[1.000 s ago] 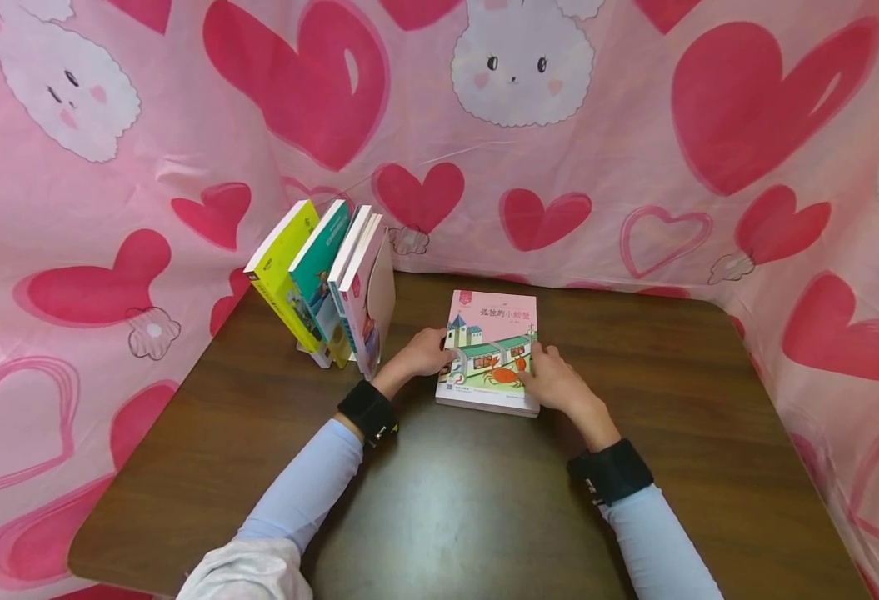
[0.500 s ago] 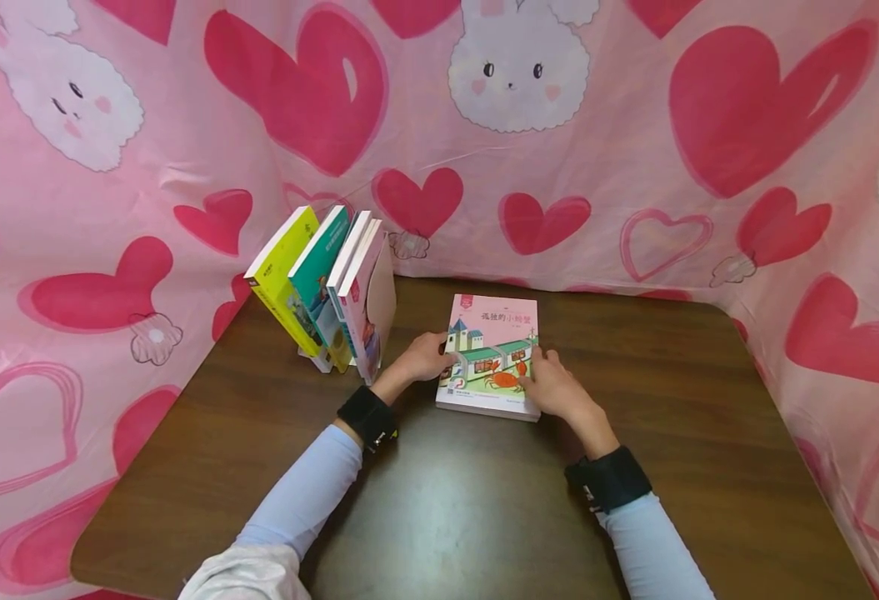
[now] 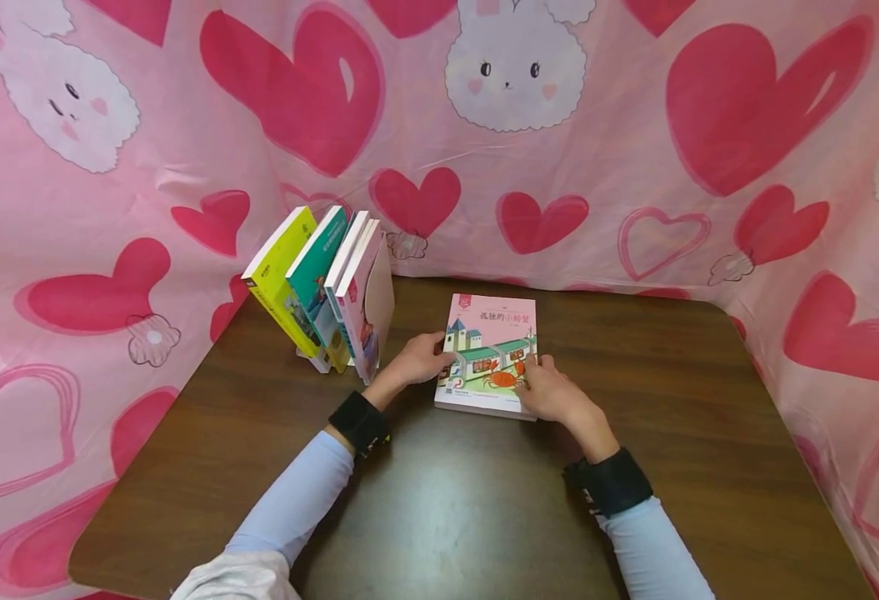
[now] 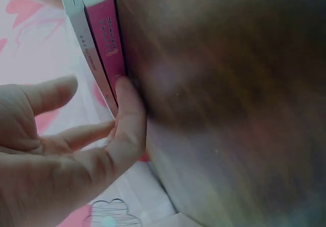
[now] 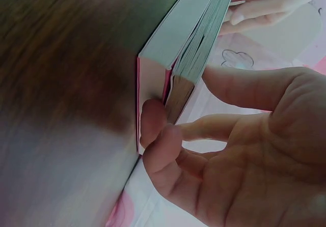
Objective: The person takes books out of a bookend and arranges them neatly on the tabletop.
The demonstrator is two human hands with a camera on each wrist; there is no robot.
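Two books lie stacked flat on the brown table, the upper one a pink picture-cover book [image 3: 495,317] with a red crab and a train. Beneath it, the lower book shows a pink spine [image 4: 108,33] in the left wrist view. My left hand [image 3: 420,358] touches the spine side with its fingertips, thumb held off above the stack. On the opposite side, my right hand [image 3: 555,392] rests its bent fingertips against the page edges of the lower book [image 5: 153,77]. The right thumb is near the cover's edge. Both hands flank the stack without wrapping round it.
To the left, a yellow book [image 3: 277,271], a teal book [image 3: 319,258] and slimmer pink-and-white books [image 3: 360,292] stand upright, leaning, beside a pale bookend [image 3: 381,287]. Pink cloth [image 3: 604,158] with hearts and rabbits hangs behind the table [image 3: 439,517].
My right hand has slid slightly toward me along the stack's right side. The left hand stays at the spine side, and the books hardly move.
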